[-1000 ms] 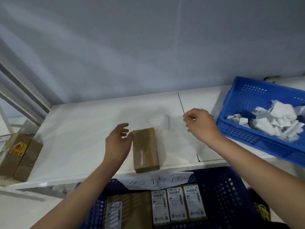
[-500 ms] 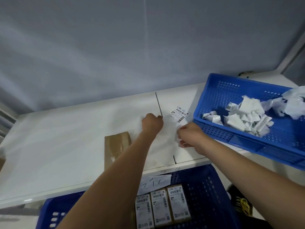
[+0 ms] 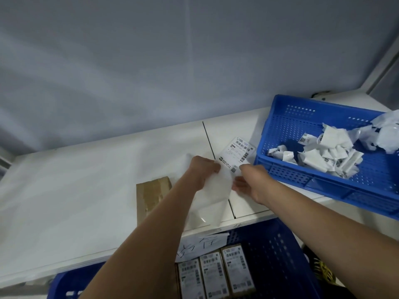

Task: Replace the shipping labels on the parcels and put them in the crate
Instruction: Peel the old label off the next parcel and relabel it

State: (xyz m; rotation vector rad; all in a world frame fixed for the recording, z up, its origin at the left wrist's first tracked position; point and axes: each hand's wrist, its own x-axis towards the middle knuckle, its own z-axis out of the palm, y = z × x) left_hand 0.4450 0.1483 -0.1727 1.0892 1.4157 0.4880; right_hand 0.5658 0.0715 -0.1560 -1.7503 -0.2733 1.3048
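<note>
A white shipping label (image 3: 237, 153) with barcodes sits on a glossy backing strip (image 3: 212, 195) that runs toward the table's front edge. My left hand (image 3: 204, 169) pinches the strip at the label's near left corner. My right hand (image 3: 251, 180) holds the label's near right edge, fingers partly under the sheet. A brown cardboard parcel (image 3: 152, 194) lies on the white table (image 3: 71, 190) just left of my left forearm, partly hidden by it. Below the table edge a blue crate (image 3: 278, 255) holds three labelled parcels (image 3: 213, 275) side by side.
A second blue crate (image 3: 287, 126) at the right of the table holds several crumpled old labels (image 3: 330, 149). A handwritten paper note (image 3: 201, 244) hangs at the table's front edge. A grey wall backs the table.
Both hands have come together on the label strip and lifted it. The label now shows more fully between them. The view has shifted closer.
</note>
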